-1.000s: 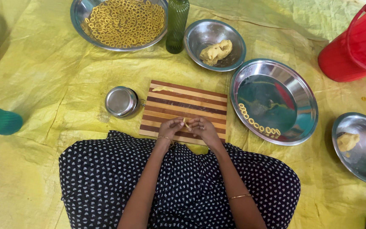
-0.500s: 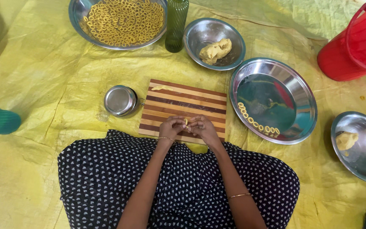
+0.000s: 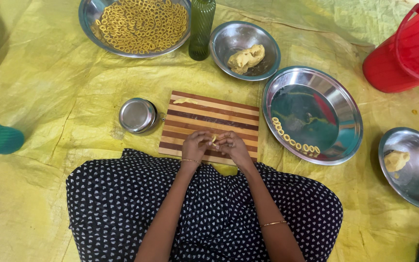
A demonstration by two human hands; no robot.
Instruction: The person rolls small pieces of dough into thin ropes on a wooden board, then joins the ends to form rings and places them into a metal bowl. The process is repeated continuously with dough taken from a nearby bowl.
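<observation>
Dough [image 3: 214, 139], a small yellow bit, sits pinched between my fingertips, left hand [image 3: 195, 146] and right hand [image 3: 233, 147] meeting over the near edge of the striped board [image 3: 219, 114]. I see both sets of fingers curled onto it. Beyond my right fingers, a steel plate [image 3: 333, 92] holds a row of rings [image 3: 294, 142]; beyond my left, a small tin [image 3: 136, 115].

Floor fully covered by a creased yellow plastic sheet [image 3: 49, 97], wrinkled and faintly stained. Light is even and soft, with shadow in the upper left corner. No walls visible.
</observation>
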